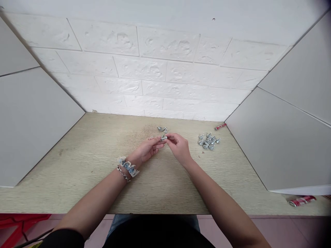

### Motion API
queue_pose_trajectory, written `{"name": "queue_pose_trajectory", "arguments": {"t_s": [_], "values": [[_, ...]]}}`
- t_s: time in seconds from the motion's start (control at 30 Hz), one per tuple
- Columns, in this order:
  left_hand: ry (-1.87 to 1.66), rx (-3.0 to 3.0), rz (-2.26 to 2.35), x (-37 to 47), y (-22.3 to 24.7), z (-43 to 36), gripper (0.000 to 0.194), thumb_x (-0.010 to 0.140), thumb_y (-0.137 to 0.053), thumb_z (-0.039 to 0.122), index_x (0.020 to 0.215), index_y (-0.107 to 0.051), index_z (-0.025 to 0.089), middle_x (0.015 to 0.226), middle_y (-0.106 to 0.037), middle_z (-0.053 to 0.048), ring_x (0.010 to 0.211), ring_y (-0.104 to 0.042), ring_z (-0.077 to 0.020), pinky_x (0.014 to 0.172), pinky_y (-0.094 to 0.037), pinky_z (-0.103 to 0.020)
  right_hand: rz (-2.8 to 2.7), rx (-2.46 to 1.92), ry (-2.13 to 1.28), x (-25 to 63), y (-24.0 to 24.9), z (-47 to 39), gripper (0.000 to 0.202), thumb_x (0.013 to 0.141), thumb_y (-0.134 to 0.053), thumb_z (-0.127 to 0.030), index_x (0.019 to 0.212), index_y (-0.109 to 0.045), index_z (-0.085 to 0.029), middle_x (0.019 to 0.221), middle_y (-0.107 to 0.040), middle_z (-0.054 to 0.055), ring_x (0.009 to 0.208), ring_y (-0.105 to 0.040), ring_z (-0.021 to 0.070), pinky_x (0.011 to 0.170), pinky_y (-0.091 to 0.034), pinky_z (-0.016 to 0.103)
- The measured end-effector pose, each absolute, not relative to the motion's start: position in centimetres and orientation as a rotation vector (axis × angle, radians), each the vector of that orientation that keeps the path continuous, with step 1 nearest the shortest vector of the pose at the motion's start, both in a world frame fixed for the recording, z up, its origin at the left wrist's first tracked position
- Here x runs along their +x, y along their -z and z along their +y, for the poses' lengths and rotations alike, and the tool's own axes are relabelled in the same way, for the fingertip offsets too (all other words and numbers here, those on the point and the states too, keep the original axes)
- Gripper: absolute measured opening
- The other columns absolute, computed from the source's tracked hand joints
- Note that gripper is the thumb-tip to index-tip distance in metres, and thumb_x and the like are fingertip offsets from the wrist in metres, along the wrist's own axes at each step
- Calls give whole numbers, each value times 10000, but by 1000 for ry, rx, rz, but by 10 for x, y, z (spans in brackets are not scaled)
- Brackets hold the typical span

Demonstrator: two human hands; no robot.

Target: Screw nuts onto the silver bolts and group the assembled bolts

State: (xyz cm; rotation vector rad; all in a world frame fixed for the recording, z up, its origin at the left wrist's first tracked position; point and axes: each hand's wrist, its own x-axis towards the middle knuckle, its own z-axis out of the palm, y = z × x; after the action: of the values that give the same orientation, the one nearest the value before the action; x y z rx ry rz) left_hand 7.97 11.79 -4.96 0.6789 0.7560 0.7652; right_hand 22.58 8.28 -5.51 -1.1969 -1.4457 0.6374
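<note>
Pinching a metal screw [163, 137] together, the left hand [146, 150] and right hand [180, 148] could drop it onto the worktop [160, 186] if their fingertip grip slackens.

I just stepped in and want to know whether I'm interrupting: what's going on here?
Someone at a wooden table is handling a small metal piece, apparently a screw, with the fingertips of the left hand and right hand meeting at it. A few loose screws lie just beyond the hands, and a larger cluster of screws with washers sits off to the right. The fingers hide part of the piece, so its exact state is unclear.
</note>
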Motion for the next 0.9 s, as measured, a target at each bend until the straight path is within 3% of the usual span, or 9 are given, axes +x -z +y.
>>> {"name": "queue_pose_trajectory", "arguments": {"t_s": [0.37,0.67,0.9], "values": [[-835,714,724,82,48,116,106,740,-620,205,795,-586,121,798,-644,-42,589,-558,-49,549,-441,-135,-1364,-1195,-730,224,59,85,211,731,-560,-283,901,-578,-159,882,-628,47,817,-601,152,769,-492,291],[-875,837,738,85,48,115,179,701,-622,277,698,-537,119,631,-515,19,547,-452,-36,535,-372,-154,-1408,-1173,-798,221,60,85,209,728,-571,-303,879,-552,-160,864,-623,44,806,-598,147,777,-484,291],[-864,1008,823,83,47,115,259,718,-577,346,622,-496,120,604,-459,9,557,-415,-68,549,-349,-194,-1433,-1235,-863,224,64,89,224,714,-581,-331,858,-541,-164,820,-604,17,723,-577,120,665,-466,245]]}}
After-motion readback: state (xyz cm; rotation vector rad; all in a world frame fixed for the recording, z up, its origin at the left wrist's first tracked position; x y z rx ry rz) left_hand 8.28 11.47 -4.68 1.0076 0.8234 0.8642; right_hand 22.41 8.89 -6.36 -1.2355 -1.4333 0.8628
